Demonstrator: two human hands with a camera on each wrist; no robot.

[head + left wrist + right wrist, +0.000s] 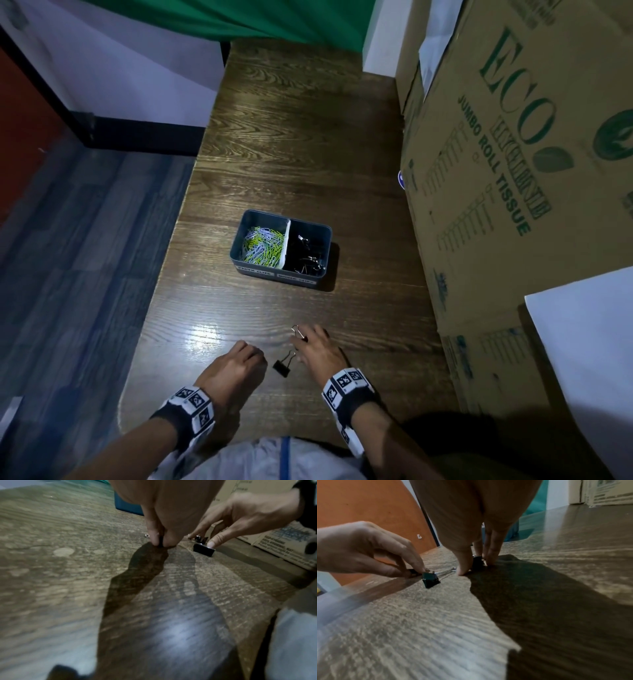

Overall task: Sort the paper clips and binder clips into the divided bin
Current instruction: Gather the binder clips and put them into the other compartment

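Head view: a divided bin [281, 272] sits mid-bench [308, 137], coloured paper clips [263, 245] in its left compartment, black binder clips [306, 251] in its right. Nearer, a loose binder clip [283, 364] lies between the hands. The right hand [317, 347] pinches another clip [299, 333].

Left wrist view: the left hand [169, 513] grips something small and dark at the fingertips [154, 539], touching the bench.

Right wrist view: thumb and fingers close on the clip's black body.

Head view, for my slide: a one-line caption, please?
Both hands, left and right, pinch binder clips off the table; a third clip lies between; bin beyond.
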